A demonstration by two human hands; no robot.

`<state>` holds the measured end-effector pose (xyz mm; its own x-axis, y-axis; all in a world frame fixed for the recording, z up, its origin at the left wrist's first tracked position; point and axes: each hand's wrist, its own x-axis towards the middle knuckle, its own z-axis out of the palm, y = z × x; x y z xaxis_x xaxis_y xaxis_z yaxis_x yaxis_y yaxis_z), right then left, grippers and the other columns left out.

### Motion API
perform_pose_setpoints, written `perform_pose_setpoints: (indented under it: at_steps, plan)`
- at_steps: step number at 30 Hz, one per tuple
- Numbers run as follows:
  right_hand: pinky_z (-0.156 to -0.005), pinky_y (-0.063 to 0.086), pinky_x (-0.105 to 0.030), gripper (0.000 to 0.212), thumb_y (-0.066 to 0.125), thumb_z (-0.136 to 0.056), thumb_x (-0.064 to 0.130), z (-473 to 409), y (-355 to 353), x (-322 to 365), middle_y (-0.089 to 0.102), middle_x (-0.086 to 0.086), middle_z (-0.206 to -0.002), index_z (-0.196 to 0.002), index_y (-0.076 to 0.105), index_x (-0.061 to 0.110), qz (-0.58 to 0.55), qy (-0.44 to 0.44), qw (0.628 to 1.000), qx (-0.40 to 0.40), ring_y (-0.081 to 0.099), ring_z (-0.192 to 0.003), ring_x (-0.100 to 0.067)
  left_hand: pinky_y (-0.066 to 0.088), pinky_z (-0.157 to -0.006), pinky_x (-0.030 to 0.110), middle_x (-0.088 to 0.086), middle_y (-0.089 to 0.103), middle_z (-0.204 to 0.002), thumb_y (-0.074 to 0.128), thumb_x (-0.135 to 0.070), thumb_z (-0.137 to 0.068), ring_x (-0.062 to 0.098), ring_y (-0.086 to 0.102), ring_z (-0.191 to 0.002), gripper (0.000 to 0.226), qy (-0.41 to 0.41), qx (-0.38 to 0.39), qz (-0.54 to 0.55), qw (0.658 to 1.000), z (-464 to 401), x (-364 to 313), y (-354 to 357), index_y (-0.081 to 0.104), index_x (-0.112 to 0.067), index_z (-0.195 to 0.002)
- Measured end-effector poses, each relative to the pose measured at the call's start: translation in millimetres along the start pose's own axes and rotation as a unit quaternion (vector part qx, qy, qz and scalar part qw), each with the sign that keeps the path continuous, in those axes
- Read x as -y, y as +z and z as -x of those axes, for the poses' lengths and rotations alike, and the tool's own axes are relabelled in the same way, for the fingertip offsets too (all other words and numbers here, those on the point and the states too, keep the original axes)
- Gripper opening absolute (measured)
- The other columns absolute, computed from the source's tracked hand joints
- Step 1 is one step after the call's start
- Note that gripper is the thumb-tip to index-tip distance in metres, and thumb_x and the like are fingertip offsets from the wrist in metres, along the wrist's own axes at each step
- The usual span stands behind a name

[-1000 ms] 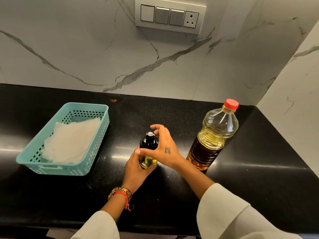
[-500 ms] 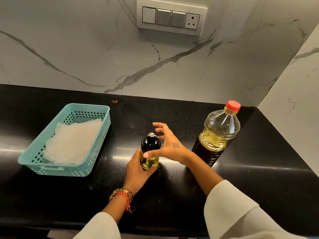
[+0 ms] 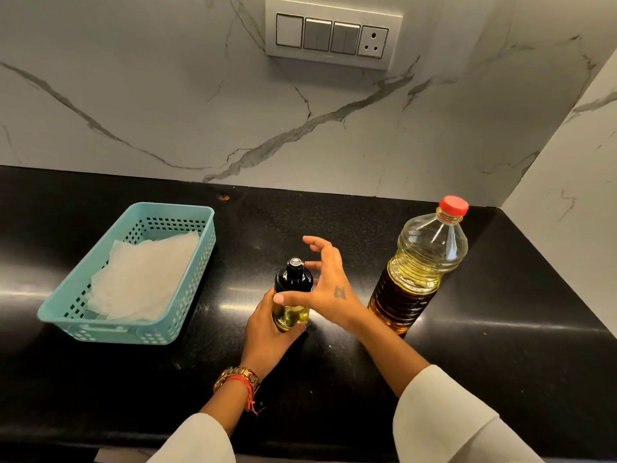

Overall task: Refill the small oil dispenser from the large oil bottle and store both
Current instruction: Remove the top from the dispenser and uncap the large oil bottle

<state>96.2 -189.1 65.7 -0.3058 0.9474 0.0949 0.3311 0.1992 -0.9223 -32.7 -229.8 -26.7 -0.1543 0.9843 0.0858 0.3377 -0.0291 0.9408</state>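
Note:
The small oil dispenser (image 3: 291, 289), dark on top with yellow oil at the bottom and a black cap, stands upright on the black counter (image 3: 500, 345). My left hand (image 3: 267, 332) grips its lower body from the near side. My right hand (image 3: 325, 285) hovers just right of the dispenser's neck, fingers spread and loosely curved, thumb across the front of the bottle, holding nothing. The large oil bottle (image 3: 420, 265), clear plastic with a red cap, stands upright to the right, about half full of yellow oil.
A teal plastic basket (image 3: 197, 295) lined with white paper sits on the left of the counter. Marble walls close the back and the right corner. A switch panel (image 3: 332, 35) is on the back wall.
My right hand has come off the dispenser's cap and drawn slightly to the right, fingers spreading. My left hand keeps its hold on the dispenser.

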Motion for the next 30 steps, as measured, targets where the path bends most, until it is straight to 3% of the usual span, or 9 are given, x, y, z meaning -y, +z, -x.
perform_pose_setpoints:
  at_steps: [6, 8, 10, 12, 16, 21, 24, 27, 30]
  plan:
    - [-0.086, 0.044, -0.026, 0.076, 0.084, -0.060, 0.024, 0.6, 11.0, 2.6, 0.050, 0.006, -0.113, -0.122, 0.040, 0.026, 0.080, -0.018, 0.996, -0.022, 0.048, -0.109, -0.010, 0.050, -0.084, 0.020, -0.017, 0.062, -0.111, 0.081, -0.020, -0.067, -0.001, 0.059, -0.102, 0.071, 0.005, -0.007, 0.008, 1.000, -0.2, 0.0, 0.3, 0.042, -0.054, -0.116]
    - [-0.094, 0.044, -0.030, 0.079, 0.078, -0.062, 0.007, -2.7, 4.0, 5.3, 0.050, 0.002, -0.126, -0.129, 0.040, 0.026, 0.045, 0.001, 0.998, 0.040, 0.047, -0.120, -0.017, 0.050, -0.086, 0.023, -0.016, 0.062, -0.113, 0.081, -0.019, -0.066, 0.001, 0.059, -0.103, 0.072, -0.002, -0.009, 0.020, 1.000, 0.0, 1.0, 0.4, 0.043, -0.051, -0.118]
    - [-0.102, 0.037, -0.030, 0.093, 0.072, -0.064, -0.003, -4.4, -3.2, 5.6, 0.027, 0.002, -0.150, -0.138, 0.031, 0.034, 0.010, 0.017, 0.993, 0.119, 0.030, -0.135, -0.016, 0.049, -0.085, 0.021, -0.017, 0.061, -0.113, 0.082, -0.018, -0.065, -0.001, 0.058, -0.104, 0.072, -0.007, -0.011, 0.025, 1.000, 0.3, 0.8, 0.3, 0.045, -0.044, -0.121]
    - [-0.106, 0.033, -0.034, 0.105, 0.080, -0.063, 0.006, -3.5, -4.7, 3.7, 0.007, 0.008, -0.155, -0.141, 0.020, 0.043, -0.013, 0.021, 0.991, 0.132, 0.021, -0.138, -0.015, 0.046, -0.082, 0.012, -0.020, 0.061, -0.111, 0.082, -0.018, -0.066, -0.004, 0.057, -0.103, 0.071, -0.001, -0.012, 0.020, 1.000, -0.1, 0.4, 0.3, 0.046, -0.040, -0.122]
    - [-0.096, 0.044, -0.030, 0.097, 0.087, -0.054, 0.039, 0.9, 7.4, -1.6, 0.030, 0.009, -0.128, -0.130, 0.028, 0.038, 0.069, -0.017, 0.997, -0.012, 0.041, -0.121, -0.013, 0.045, -0.078, 0.007, -0.019, 0.060, -0.113, 0.080, -0.018, -0.068, -0.006, 0.056, -0.102, 0.067, 0.007, -0.008, 0.005, 1.000, -0.8, -0.5, 0.3, 0.049, -0.033, -0.125]
    - [-0.086, 0.046, -0.027, 0.064, 0.082, -0.060, 0.026, -0.3, 10.0, 2.8, 0.053, 0.006, -0.110, -0.114, 0.048, 0.025, 0.093, -0.031, 0.995, -0.032, 0.051, -0.103, -0.008, 0.047, -0.078, 0.011, -0.016, 0.063, -0.109, 0.081, -0.019, -0.067, -0.002, 0.059, -0.100, 0.067, 0.001, -0.011, 0.005, 1.000, 0.4, -1.0, -0.2, 0.048, -0.037, -0.122]
    - [-0.100, 0.043, -0.034, 0.080, 0.075, -0.059, 0.013, -3.4, -0.4, 2.5, 0.048, 0.003, -0.133, -0.130, 0.043, 0.031, 0.030, 0.004, 0.997, 0.068, 0.046, -0.120, -0.013, 0.046, -0.080, 0.012, -0.022, 0.061, -0.109, 0.081, -0.017, -0.067, -0.007, 0.057, -0.100, 0.070, -0.005, -0.008, 0.018, 1.000, 0.5, -2.5, -0.4, 0.044, -0.048, -0.118]
    - [-0.104, 0.037, -0.032, 0.098, 0.085, -0.060, 0.027, -1.8, -0.1, 0.3, 0.026, 0.007, -0.146, -0.138, 0.028, 0.039, 0.036, 0.007, 0.997, 0.071, 0.034, -0.128, -0.012, 0.045, -0.080, 0.008, -0.023, 0.060, -0.111, 0.080, -0.016, -0.067, -0.011, 0.055, -0.102, 0.070, -0.001, -0.006, 0.018, 1.000, 0.2, -2.5, 0.0, 0.045, -0.046, -0.120]
    - [-0.092, 0.038, -0.024, 0.085, 0.084, -0.059, 0.040, 0.6, 8.2, 1.3, 0.042, 0.007, -0.127, -0.130, 0.037, 0.034, 0.125, -0.020, 0.992, -0.013, 0.041, -0.119, -0.007, 0.047, -0.082, 0.012, -0.020, 0.060, -0.110, 0.080, -0.017, -0.067, -0.007, 0.057, -0.101, 0.068, 0.002, -0.010, 0.010, 1.000, 0.2, -1.1, 0.2, 0.047, -0.037, -0.123]
